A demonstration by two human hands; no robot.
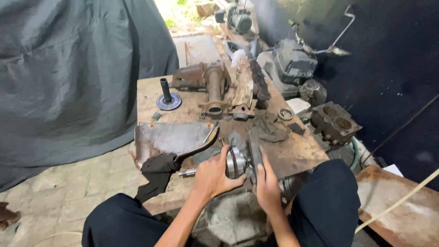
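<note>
- While the left hand (pixel 211 177) curls its grip round a shaft part (pixel 233 163) at lower centre, steadying it, the right hand (pixel 266 185) presses a flat bar (pixel 254 153) against it.
- Both rest on the rusty surface (pixel 297 153).
- Beyond: black rag (pixel 157 170), metal sheet (pixel 171 137), rusted housing (pixel 212 87) upper centre.

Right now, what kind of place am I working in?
Probably a small, rough engine repair workshop, partly open to the outdoors. A rusty workbench holds worn metal castings, an engine block sits beside it, and your left hand grips a shiny machined part while your right hand steadies it.
</note>
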